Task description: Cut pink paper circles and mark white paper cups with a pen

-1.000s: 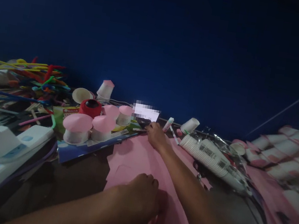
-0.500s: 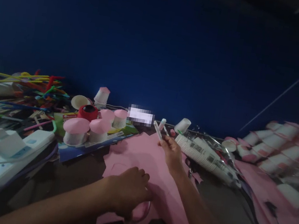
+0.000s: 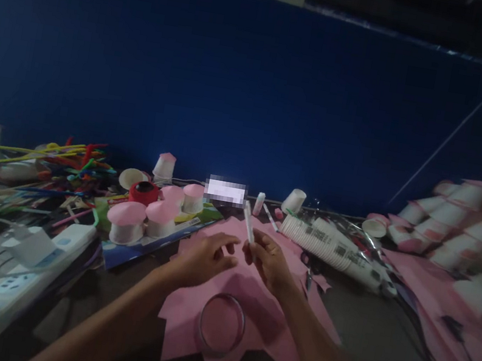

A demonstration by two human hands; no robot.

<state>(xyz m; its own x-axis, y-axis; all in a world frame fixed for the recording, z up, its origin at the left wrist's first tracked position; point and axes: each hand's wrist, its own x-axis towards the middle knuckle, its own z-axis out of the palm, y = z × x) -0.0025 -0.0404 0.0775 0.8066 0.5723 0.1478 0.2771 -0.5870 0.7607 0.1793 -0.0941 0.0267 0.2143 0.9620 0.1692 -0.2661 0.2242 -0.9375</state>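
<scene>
My right hand (image 3: pixel 271 262) pinches a slim white pen (image 3: pixel 249 222) that stands tilted over the pink paper. Just to the left, my left hand (image 3: pixel 208 256) has thumb and fingers apart, holding nothing; its fingertips point toward the pen and stay short of it. Beneath both hands spreads pink paper (image 3: pixel 271 333) with jagged, cut edges. On its near part lies a thin round ring (image 3: pixel 201 325), with pink paper showing through its middle. A small white bottle-like tube (image 3: pixel 259 204) stands beyond the pen.
Left are paper cups with pink tops (image 3: pixel 127 214), colourful pipe cleaners (image 3: pixel 87 158) and a power strip (image 3: pixel 11 284). Right are scissors (image 3: pixel 308 280), stacked paper cups in plastic (image 3: pixel 331 251) and a pile of pink-topped cups (image 3: pixel 465 224). A blue partition (image 3: pixel 255 96) closes the back.
My left hand has let go of the ring and moved forward, its fingers opening near the pen. The right hand has drawn the pen a little nearer. The view has tilted up slightly.
</scene>
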